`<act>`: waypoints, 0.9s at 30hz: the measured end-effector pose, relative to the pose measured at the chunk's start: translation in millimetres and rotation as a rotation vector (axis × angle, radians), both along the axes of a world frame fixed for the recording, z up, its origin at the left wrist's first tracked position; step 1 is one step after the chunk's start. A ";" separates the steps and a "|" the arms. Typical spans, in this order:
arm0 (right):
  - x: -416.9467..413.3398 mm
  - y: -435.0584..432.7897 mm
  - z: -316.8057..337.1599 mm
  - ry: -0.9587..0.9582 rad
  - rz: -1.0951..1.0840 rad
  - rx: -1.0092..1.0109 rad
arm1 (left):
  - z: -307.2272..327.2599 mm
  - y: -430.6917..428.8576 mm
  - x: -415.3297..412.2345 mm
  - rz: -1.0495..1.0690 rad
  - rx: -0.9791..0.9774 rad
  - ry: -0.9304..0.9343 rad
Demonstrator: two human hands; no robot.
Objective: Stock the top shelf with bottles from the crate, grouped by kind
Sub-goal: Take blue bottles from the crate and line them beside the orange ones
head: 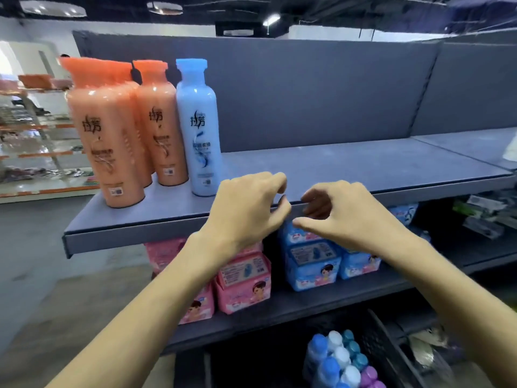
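Note:
On the grey top shelf [349,169], at its left end, stand orange bottles [107,135], three by the look of it, the rearmost mostly hidden. A light blue bottle [200,127] stands upright just right of them. My left hand [246,208] and my right hand [344,211] hover side by side at the shelf's front edge, right of the blue bottle. Both have loosely curled fingers and hold nothing. Below, a dark crate [391,351] holds several bottles [340,359] with blue, white, teal and purple caps.
The shelf below carries pink packs [243,284] on the left and blue packs [313,264] on the right. The top shelf's back panel [307,88] rises behind the bottles. An aisle floor [36,261] lies to the left, with other racks [36,135] beyond.

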State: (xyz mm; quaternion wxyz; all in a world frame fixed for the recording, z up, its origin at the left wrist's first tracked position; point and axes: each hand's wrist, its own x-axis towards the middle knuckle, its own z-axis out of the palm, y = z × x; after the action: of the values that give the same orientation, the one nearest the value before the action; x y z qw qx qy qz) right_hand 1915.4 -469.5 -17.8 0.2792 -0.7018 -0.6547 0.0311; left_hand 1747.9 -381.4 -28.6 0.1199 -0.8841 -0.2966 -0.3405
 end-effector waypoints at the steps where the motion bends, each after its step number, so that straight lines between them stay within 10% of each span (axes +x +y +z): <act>1: 8.0 -10.4 -7.1 -0.009 -0.004 -0.037 | -11.9 -9.9 4.9 -0.047 -0.020 -0.026; 27: 93.8 -130.6 -374.2 0.127 -0.171 -1.023 | -362.8 -144.9 63.6 -0.039 -0.870 0.524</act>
State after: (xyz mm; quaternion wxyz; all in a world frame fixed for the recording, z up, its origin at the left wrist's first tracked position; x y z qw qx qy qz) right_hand 2009.2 -600.1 -392.0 -0.0586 -0.7963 -0.4779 0.3662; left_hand 1811.5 -526.3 -391.5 -0.1956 -0.9133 -0.3542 0.0456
